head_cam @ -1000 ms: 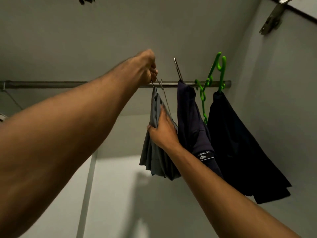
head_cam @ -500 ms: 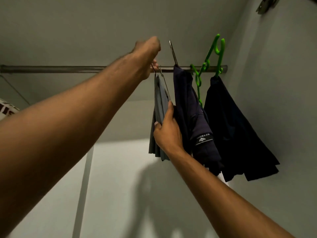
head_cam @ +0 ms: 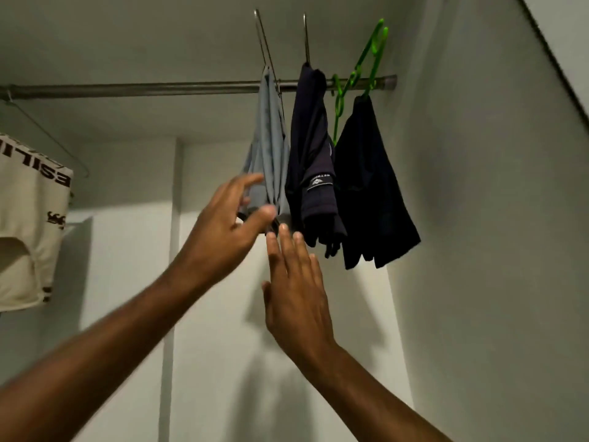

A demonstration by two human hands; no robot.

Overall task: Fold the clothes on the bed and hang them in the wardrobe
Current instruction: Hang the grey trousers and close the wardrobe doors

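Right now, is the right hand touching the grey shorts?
Cannot tell. Head view: right hand has fingertips at the hem of the grey shorts, blurred.

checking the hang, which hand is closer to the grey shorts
Left. The left hand is at the lower hem of the grey shorts, fingers spread against the fabric. The right hand is just below, fingers straight, pointing up.
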